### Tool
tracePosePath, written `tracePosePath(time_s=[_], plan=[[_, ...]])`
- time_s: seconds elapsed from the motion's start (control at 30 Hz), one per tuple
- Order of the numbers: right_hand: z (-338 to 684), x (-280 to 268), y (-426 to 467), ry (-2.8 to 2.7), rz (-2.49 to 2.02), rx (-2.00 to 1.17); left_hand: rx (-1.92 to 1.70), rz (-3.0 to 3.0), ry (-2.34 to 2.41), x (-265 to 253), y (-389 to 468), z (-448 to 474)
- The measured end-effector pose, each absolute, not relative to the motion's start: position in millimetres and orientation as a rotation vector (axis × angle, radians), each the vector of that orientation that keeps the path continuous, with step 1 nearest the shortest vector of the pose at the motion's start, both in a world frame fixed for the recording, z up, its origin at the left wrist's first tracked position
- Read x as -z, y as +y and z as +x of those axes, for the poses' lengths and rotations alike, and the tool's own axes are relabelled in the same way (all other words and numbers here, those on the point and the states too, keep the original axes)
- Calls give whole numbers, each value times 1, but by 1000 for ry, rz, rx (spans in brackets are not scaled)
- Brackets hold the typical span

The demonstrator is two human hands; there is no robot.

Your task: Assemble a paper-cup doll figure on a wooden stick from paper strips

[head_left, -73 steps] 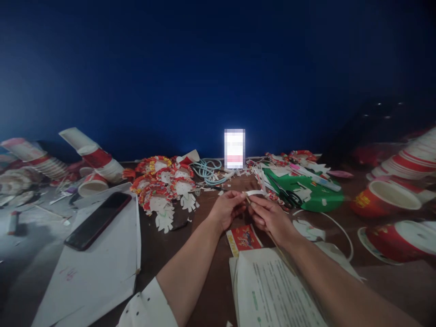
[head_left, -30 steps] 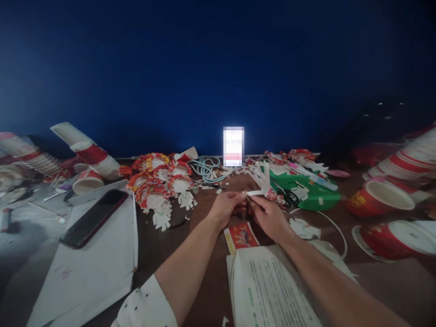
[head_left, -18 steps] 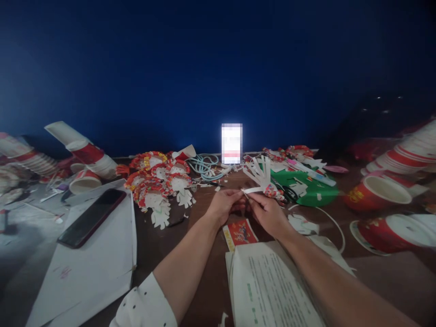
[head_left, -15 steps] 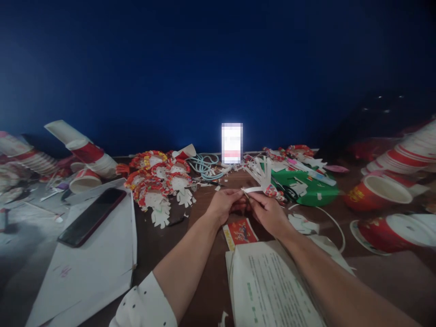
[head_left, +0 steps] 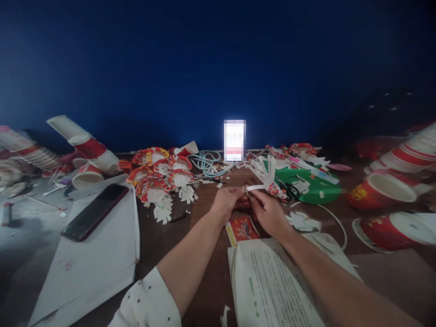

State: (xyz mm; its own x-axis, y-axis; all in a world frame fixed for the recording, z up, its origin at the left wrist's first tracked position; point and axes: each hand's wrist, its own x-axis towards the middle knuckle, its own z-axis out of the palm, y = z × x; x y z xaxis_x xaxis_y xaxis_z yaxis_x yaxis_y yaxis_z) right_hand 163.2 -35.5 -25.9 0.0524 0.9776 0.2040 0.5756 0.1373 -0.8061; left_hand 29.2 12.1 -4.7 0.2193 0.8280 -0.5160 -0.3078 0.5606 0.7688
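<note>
Head view; strip (head_left: 256, 186) in hands (head_left: 226, 203) (head_left: 271, 215)

We are at a cluttered craft table (head_left: 213, 281), whether in a home or a small workshop we cannot tell, with paper cups (head_left: 363, 195), scissors (head_left: 292, 191), paper scraps (head_left: 301, 186), printed pages (head_left: 272, 277), a phone (head_left: 97, 211) and red-and-white paper crafts (head_left: 161, 204) spread before a dark blue wall (head_left: 170, 68).

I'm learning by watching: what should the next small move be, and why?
I'd perhaps curl the white paper strip slightly at its left end: the left hand and right hand come together there, while the rest arches toward the fanned white strips.
</note>
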Motion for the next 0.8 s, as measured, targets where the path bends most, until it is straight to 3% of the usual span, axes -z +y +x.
tracePosePath(time_s=[0.37, 0.8], plan=[[163, 34, -38, -1668, -1622, -434, -895, 586, 1059, 10, 14, 28], [163, 35, -38, -1722, -1552, -401, -860, 575, 1059, 6, 13, 28]])
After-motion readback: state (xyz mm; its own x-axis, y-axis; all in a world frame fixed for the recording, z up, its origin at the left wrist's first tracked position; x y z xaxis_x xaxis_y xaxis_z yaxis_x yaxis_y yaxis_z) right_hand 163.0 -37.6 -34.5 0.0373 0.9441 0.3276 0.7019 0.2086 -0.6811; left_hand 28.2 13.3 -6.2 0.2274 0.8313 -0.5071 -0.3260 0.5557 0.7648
